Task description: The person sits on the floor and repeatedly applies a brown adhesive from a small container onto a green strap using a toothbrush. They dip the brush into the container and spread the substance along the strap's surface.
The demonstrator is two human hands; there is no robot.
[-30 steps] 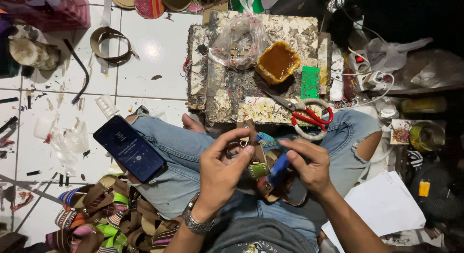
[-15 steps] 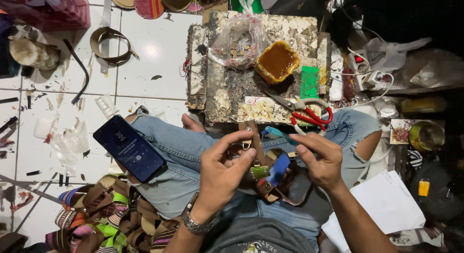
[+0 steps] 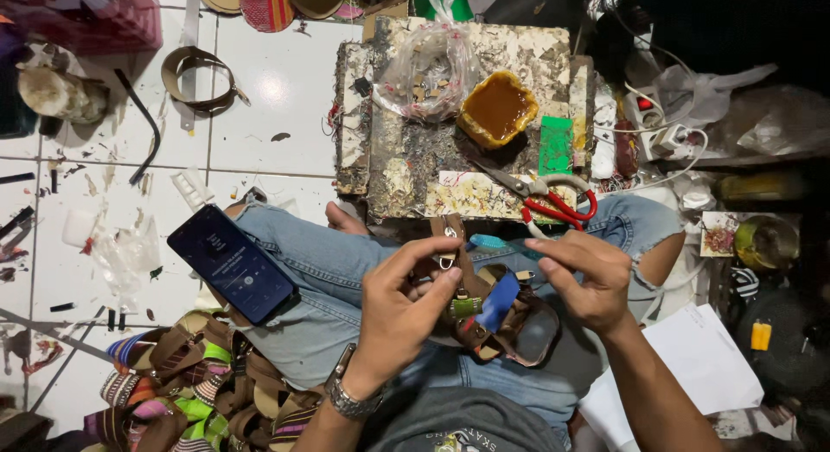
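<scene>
A brown sandal (image 3: 519,335) with a green and a blue band (image 3: 500,301) lies on my lap. My left hand (image 3: 402,309) pinches its brown strap (image 3: 462,270) just below a small metal buckle (image 3: 448,236). A metal watch sits on that wrist. My right hand (image 3: 588,279) hovers just right of the sandal with its fingers curled and its fingertips close to a teal strip (image 3: 487,242). Whether those fingers grip anything is hidden.
A stained work board (image 3: 406,158) in front of my knees carries a yellow tub of glue (image 3: 497,111), a plastic bag (image 3: 424,72), a green card (image 3: 556,145) and red-handled scissors (image 3: 553,201). A phone (image 3: 232,264) rests on my left thigh. Several straps (image 3: 199,391) are piled at the lower left. White paper (image 3: 700,366) lies at the right.
My right hand has let go of the blue piece and drawn up and to the right. My left hand has shifted slightly along the brown strap.
</scene>
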